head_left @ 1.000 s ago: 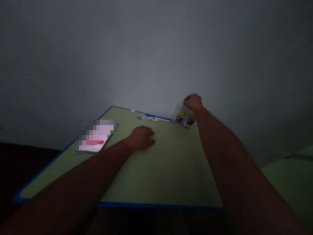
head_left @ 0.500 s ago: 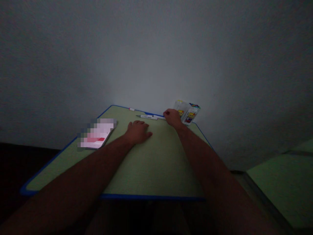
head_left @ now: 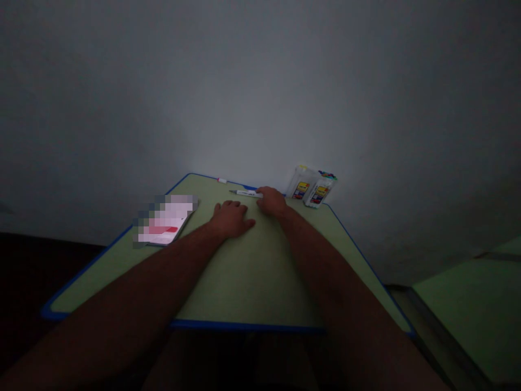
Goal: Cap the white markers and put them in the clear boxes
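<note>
A white marker pen [head_left: 245,193] with a grey tip lies near the far edge of the pale green table [head_left: 252,271]. My right hand [head_left: 272,201] is at the marker's right end, its fingers closed around that end and partly hiding it. My left hand [head_left: 231,218] rests flat on the tabletop just in front of the marker, fingers spread and nothing in it. Behind and to the right of my right hand stand two clear plastic marker packs [head_left: 302,184] with yellow and dark labels, one holding coloured tips at its top.
A phone or tablet with a lit, blurred screen [head_left: 169,222] lies at the left. A small white and pink cap-like piece [head_left: 222,181] is at the table's back edge. The grey wall [head_left: 244,98] stands behind the blue-rimmed table. Another green surface [head_left: 480,315] is at the right.
My right hand has moved left, from in front of the packs to the marker's right end, uncovering the packs. My left hand stays in place. The view has shifted slightly.
</note>
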`<state>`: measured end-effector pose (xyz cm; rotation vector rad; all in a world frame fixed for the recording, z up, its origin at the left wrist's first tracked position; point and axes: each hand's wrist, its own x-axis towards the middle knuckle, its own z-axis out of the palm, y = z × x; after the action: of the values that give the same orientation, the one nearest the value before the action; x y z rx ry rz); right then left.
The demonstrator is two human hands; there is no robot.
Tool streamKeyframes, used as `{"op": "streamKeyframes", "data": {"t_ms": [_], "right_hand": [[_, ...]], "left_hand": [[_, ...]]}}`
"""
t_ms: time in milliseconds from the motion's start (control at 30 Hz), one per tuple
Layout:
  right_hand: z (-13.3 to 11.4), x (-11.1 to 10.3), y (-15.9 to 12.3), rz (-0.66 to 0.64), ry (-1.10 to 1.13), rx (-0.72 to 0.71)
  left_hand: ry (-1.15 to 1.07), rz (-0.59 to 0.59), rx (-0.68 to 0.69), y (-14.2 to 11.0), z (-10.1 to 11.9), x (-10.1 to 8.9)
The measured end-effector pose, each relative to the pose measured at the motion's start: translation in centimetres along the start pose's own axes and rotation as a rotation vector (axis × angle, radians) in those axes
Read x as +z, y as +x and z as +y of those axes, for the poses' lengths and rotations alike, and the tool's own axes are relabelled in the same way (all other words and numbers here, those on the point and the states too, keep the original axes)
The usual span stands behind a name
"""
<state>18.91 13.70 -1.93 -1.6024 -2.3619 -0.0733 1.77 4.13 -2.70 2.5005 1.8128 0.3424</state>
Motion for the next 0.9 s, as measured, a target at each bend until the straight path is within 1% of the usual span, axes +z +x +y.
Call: {"op": "streamKeyframes", "data": {"t_ms": [233,467,600,700,900], "right_hand": [[-0.3,0.3,0.2,-0.02,-0.014,-0.006],[-0.7,-0.2,-0.1,-0.032,-0.057,-0.002],[-0.9,-0.3,-0.2,-0.032,-0.081,0.02],[-1.0,-0.6,-0.4,-0.051,-0.085,0.039],[-1.1,-1.3,-1.1,-0.096,-0.077,0.04]], "left_hand": [[-0.01,-0.012,-0.004,0.0,0.0,-0.1],[-0.01,-0.007,0.0,0.0,0.0,0.1],[0.004,0.018,0.002,0.2,-0.1,0.4],[-0.001,0.032,0.002,0.2,0.0,0.5],[-0.002,0.014,0.0,0.1,0.1,0.3]]}}
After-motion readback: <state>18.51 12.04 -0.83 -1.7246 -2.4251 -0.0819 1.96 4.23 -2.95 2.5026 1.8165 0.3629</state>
